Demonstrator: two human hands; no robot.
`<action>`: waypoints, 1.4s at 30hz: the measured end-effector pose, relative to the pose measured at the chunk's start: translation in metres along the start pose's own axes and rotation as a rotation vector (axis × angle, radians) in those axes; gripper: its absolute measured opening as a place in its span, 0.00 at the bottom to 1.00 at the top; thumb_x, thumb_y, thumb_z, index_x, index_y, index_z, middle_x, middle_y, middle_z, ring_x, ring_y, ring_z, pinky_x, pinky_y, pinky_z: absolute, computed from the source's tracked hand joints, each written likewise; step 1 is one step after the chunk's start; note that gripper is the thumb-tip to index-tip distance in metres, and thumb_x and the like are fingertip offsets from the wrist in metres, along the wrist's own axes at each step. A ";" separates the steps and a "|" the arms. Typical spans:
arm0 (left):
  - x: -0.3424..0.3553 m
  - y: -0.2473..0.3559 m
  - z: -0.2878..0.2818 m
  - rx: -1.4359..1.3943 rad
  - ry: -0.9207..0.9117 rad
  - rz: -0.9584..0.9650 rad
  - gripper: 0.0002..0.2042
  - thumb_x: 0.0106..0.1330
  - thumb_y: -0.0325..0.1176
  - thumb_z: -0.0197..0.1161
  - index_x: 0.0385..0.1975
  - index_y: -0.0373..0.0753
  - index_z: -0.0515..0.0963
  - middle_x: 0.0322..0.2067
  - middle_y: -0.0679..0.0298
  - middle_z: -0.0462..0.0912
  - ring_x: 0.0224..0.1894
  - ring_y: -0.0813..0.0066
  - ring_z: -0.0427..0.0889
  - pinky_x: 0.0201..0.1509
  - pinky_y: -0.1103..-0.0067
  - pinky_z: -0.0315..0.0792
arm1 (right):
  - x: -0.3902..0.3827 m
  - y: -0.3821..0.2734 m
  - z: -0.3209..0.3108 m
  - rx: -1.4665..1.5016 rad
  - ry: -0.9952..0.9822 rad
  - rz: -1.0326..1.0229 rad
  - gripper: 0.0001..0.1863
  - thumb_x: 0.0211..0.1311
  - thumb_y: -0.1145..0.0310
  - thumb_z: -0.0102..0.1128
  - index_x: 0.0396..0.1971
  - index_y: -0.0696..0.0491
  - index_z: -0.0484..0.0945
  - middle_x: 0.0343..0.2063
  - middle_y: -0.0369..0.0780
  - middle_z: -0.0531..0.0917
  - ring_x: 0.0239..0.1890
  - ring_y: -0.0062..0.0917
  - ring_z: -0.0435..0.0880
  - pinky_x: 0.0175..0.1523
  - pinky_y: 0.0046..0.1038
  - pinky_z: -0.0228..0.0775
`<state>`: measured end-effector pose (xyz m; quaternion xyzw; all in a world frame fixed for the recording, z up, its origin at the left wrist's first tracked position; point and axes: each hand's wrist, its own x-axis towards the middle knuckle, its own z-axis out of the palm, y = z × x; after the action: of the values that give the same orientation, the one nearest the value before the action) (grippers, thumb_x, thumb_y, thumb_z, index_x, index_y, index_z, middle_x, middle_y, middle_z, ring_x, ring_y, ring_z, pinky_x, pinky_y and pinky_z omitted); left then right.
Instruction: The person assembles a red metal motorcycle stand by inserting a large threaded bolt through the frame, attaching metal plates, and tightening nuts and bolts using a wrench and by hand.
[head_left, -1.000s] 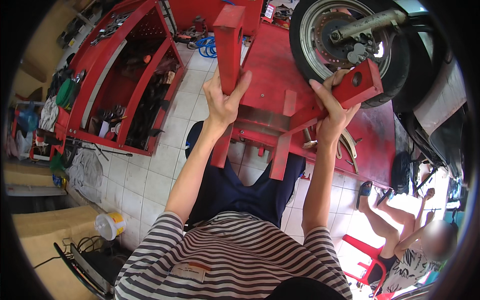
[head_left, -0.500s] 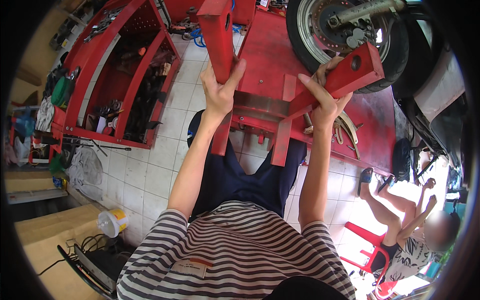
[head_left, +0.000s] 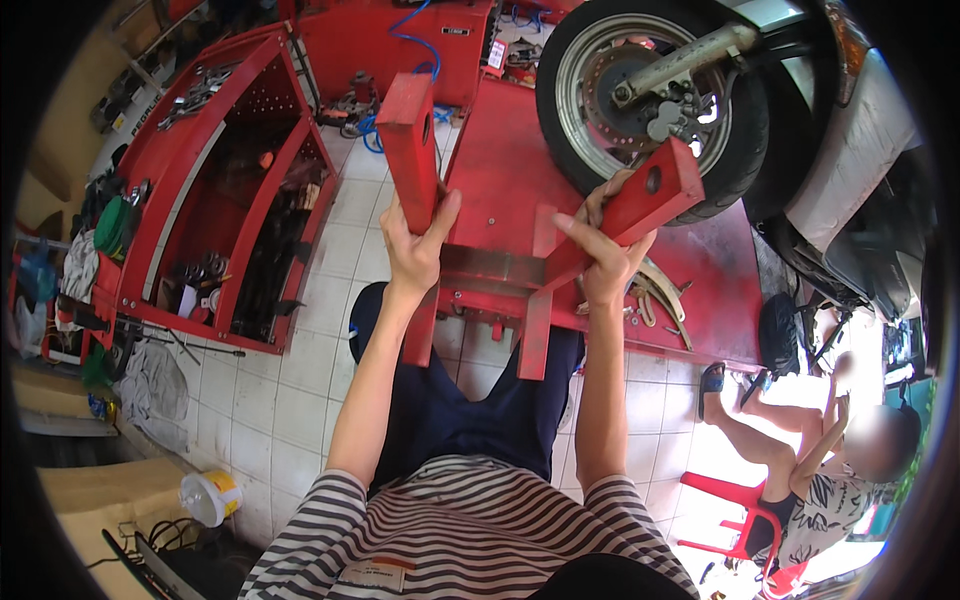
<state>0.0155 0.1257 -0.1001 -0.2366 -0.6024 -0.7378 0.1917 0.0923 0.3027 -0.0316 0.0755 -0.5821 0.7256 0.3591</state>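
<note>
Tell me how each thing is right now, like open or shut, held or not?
left hand: shut on the left red post.
right hand: shut on the right red bar.
left red post: upright, held.
right red bar: tilted, held.
motorcycle wheel: resting on the red lift platform.
red tool cabinet: open, tools inside.
red stool: a seated person on it.

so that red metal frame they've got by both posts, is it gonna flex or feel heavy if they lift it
The red frame is probably rigid: thick, box-section steel with welded cross pieces. It likely feels heavy, since the left hand and right hand each grip a post. The painted faces may be a little slick, and the wheel could block it.
</note>
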 end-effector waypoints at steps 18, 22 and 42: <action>-0.001 0.005 0.004 -0.007 -0.004 -0.005 0.10 0.63 0.33 0.63 0.36 0.32 0.73 0.23 0.63 0.75 0.25 0.77 0.72 0.32 0.79 0.67 | -0.001 0.001 -0.003 0.011 -0.043 0.001 0.24 0.32 0.86 0.66 0.34 0.57 0.68 0.19 0.29 0.62 0.21 0.13 0.61 0.27 0.17 0.53; 0.000 0.007 0.003 0.005 -0.025 0.024 0.09 0.64 0.32 0.62 0.36 0.33 0.73 0.23 0.64 0.74 0.24 0.79 0.70 0.31 0.80 0.64 | -0.001 0.005 -0.004 0.010 -0.046 -0.022 0.25 0.31 0.86 0.65 0.36 0.57 0.68 0.20 0.30 0.63 0.22 0.13 0.61 0.28 0.17 0.53; 0.002 0.008 0.006 -0.022 -0.021 0.107 0.06 0.66 0.29 0.59 0.33 0.34 0.71 0.22 0.68 0.71 0.20 0.85 0.66 0.24 0.83 0.59 | 0.001 0.008 -0.006 -0.092 -0.091 -0.103 0.25 0.34 0.87 0.59 0.38 0.57 0.65 0.21 0.34 0.65 0.21 0.17 0.63 0.27 0.18 0.56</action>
<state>0.0191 0.1305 -0.0917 -0.2783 -0.5827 -0.7306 0.2221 0.0885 0.3077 -0.0388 0.1216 -0.6259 0.6745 0.3723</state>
